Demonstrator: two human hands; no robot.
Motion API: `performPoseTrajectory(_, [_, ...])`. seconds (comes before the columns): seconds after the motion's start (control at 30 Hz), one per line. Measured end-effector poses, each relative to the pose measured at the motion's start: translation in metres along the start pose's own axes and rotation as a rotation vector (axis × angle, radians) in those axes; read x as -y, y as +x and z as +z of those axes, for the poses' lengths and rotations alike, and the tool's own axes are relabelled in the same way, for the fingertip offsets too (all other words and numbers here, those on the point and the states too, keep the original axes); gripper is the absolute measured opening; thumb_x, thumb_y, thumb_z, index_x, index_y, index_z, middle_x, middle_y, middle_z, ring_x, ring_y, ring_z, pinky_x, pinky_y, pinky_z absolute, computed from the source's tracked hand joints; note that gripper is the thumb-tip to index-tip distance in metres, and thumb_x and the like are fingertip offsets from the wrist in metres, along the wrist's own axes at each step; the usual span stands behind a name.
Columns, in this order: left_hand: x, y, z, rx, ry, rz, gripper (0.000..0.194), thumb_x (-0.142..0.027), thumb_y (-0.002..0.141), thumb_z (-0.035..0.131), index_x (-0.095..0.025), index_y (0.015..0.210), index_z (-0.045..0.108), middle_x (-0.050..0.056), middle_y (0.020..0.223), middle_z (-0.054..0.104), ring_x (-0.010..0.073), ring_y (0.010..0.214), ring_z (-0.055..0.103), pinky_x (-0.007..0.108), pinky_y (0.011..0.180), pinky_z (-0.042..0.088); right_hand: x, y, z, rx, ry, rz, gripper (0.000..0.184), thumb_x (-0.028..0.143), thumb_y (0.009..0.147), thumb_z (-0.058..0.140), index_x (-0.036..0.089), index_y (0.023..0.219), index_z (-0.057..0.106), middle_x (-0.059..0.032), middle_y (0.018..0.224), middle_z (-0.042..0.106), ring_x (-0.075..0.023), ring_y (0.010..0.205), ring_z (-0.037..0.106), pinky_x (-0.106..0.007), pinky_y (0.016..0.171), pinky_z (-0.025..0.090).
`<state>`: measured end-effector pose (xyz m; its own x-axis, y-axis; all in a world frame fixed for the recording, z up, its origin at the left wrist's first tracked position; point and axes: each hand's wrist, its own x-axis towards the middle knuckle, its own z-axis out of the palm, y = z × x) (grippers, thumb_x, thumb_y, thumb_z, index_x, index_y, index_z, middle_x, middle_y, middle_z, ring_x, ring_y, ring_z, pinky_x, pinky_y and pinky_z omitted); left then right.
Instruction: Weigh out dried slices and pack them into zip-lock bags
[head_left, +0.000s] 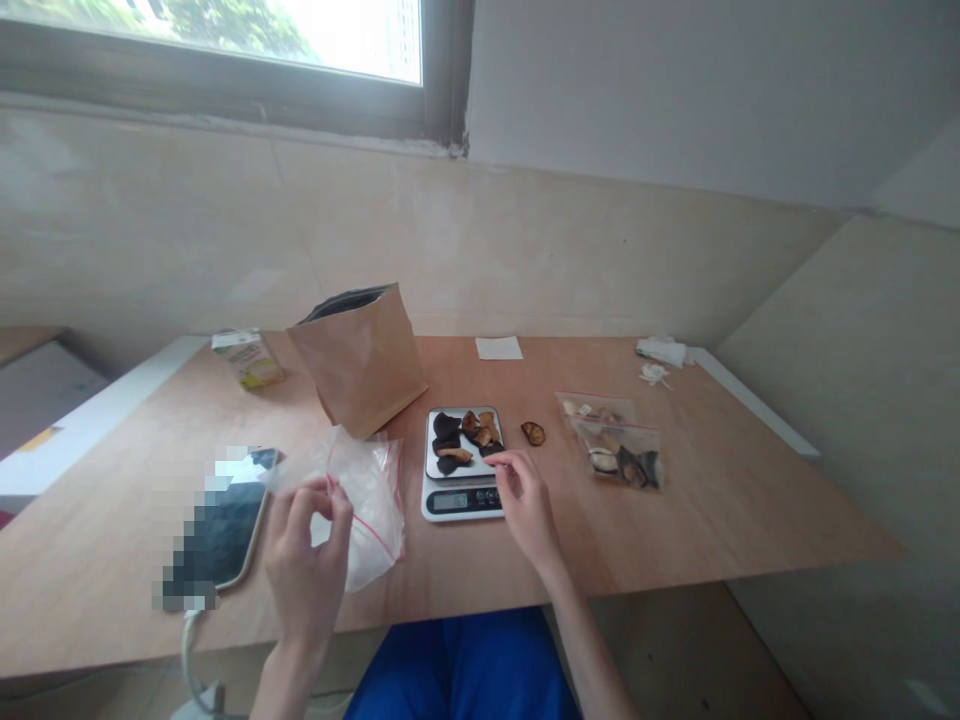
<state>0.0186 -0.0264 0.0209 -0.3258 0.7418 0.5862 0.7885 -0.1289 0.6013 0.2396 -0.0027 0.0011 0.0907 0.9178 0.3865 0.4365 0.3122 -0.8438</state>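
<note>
My left hand [307, 560] pinches the red-lined top edge of a transparent zip bag [367, 510], which lies crumpled on the table. My right hand [525, 505] hovers at the right edge of a white digital kitchen scale [459, 498], its fingers apart and close to the dark dried slices [454, 442] heaped on the weighing plate. Beside the scale, one dried slice [533, 433] lies on the wood. Farther right sits a small zip bag of dried slices [613, 442]. A brown paper pouch [358, 362] with a dark lining stands behind the transparent bag.
A phone [219, 525] with a pixelated screen and a white cable [189, 660] lies left of my hands on the wooden table [720, 520]. At the back are a small carton [247, 358], a white paper sheet [499, 348] and white scraps [660, 355].
</note>
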Motion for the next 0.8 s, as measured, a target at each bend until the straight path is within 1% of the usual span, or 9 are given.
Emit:
performPoseTrajectory(0.13, [0.019, -0.002, 0.017, 0.352, 0.208, 0.001, 0.033, -0.045, 0.085, 0.038, -0.021, 0.066, 0.049, 0.006, 0.079, 0.059, 0.0232, 0.076, 0.056, 0.039, 0.075, 0.042, -0.004, 0.012, 0.0, -0.007, -0.021, -0.028, 0.02, 0.019, 0.088, 0.041, 0.021, 0.089, 0.061, -0.006, 0.09, 0.059, -0.0174, 0.083, 0.056, -0.029, 0.07, 0.047])
performPoseTrajectory(0.2, [0.025, 0.0, 0.023, 0.452, 0.189, -0.025, 0.034, -0.046, 0.085, 0.036, -0.021, 0.071, 0.054, 0.006, 0.081, 0.061, 0.0239, 0.077, 0.057, 0.039, 0.074, 0.042, -0.003, 0.023, 0.002, 0.012, -0.044, -0.06, 0.02, 0.018, 0.088, 0.042, 0.021, 0.089, 0.061, -0.0063, 0.091, 0.058, -0.0177, 0.084, 0.056, -0.03, 0.071, 0.048])
performPoseTrajectory(0.27, [0.028, 0.006, 0.025, 0.37, 0.127, -0.063, 0.035, -0.047, 0.087, 0.034, -0.021, 0.076, 0.055, 0.006, 0.082, 0.061, 0.0234, 0.078, 0.058, 0.039, 0.076, 0.043, 0.0, 0.038, 0.003, 0.038, -0.091, -0.102, 0.02, 0.017, 0.086, 0.042, 0.021, 0.089, 0.061, -0.0065, 0.093, 0.058, -0.0188, 0.088, 0.056, -0.032, 0.077, 0.048])
performPoseTrajectory(0.37, [0.036, 0.028, 0.031, 0.078, 0.04, -0.105, 0.04, -0.051, 0.084, 0.039, -0.016, 0.095, 0.054, 0.011, 0.095, 0.059, 0.0267, 0.095, 0.056, 0.042, 0.083, 0.044, 0.008, 0.064, 0.005, 0.061, -0.157, -0.166, 0.019, 0.017, 0.086, 0.043, 0.021, 0.092, 0.061, -0.0068, 0.097, 0.057, -0.0207, 0.096, 0.054, -0.038, 0.087, 0.045])
performPoseTrajectory(0.47, [0.058, 0.058, 0.048, -0.051, 0.001, -0.135, 0.075, -0.055, 0.069, 0.058, -0.007, 0.123, 0.038, 0.022, 0.126, 0.043, 0.0339, 0.12, 0.041, 0.048, 0.098, 0.037, 0.024, 0.093, 0.01, 0.058, -0.125, -0.257, 0.019, 0.018, 0.087, 0.042, 0.02, 0.097, 0.059, -0.0073, 0.101, 0.056, -0.0198, 0.1, 0.054, -0.037, 0.09, 0.045])
performPoseTrajectory(0.53, [0.075, 0.079, 0.064, 0.013, -0.085, -0.26, 0.093, -0.051, 0.058, 0.069, -0.002, 0.128, 0.03, 0.028, 0.134, 0.034, 0.0373, 0.126, 0.036, 0.05, 0.1, 0.035, 0.039, 0.11, 0.014, 0.038, -0.072, -0.337, 0.02, 0.018, 0.089, 0.04, 0.02, 0.1, 0.057, -0.0072, 0.102, 0.057, -0.0181, 0.101, 0.055, -0.034, 0.091, 0.046])
performPoseTrajectory(0.6, [0.089, 0.096, 0.078, 0.131, -0.233, -0.379, 0.093, -0.045, 0.054, 0.072, -0.004, 0.126, 0.031, 0.027, 0.133, 0.037, 0.0361, 0.121, 0.044, 0.048, 0.095, 0.041, 0.055, 0.125, 0.021, 0.026, -0.041, -0.425, 0.022, 0.019, 0.091, 0.037, 0.02, 0.105, 0.054, -0.0075, 0.105, 0.057, -0.0172, 0.104, 0.054, -0.034, 0.094, 0.045])
performPoseTrajectory(0.7, [0.096, 0.107, 0.089, 0.422, -0.411, -0.301, 0.072, -0.041, 0.059, 0.07, -0.011, 0.118, 0.043, 0.016, 0.119, 0.056, 0.0306, 0.11, 0.055, 0.043, 0.092, 0.046, 0.074, 0.14, 0.035, 0.077, -0.086, -0.551, 0.028, 0.02, 0.093, 0.034, 0.019, 0.117, 0.047, -0.0091, 0.118, 0.053, -0.0176, 0.117, 0.048, -0.037, 0.104, 0.038])
performPoseTrajectory(0.8, [0.093, 0.103, 0.092, 0.473, -0.42, -0.242, 0.063, -0.041, 0.064, 0.067, -0.01, 0.116, 0.048, 0.012, 0.117, 0.059, 0.0311, 0.111, 0.054, 0.041, 0.094, 0.044, 0.08, 0.147, 0.052, 0.181, -0.206, -0.634, 0.032, 0.023, 0.094, 0.032, 0.018, 0.125, 0.041, -0.0102, 0.131, 0.045, -0.02, 0.131, 0.034, -0.042, 0.11, 0.031])
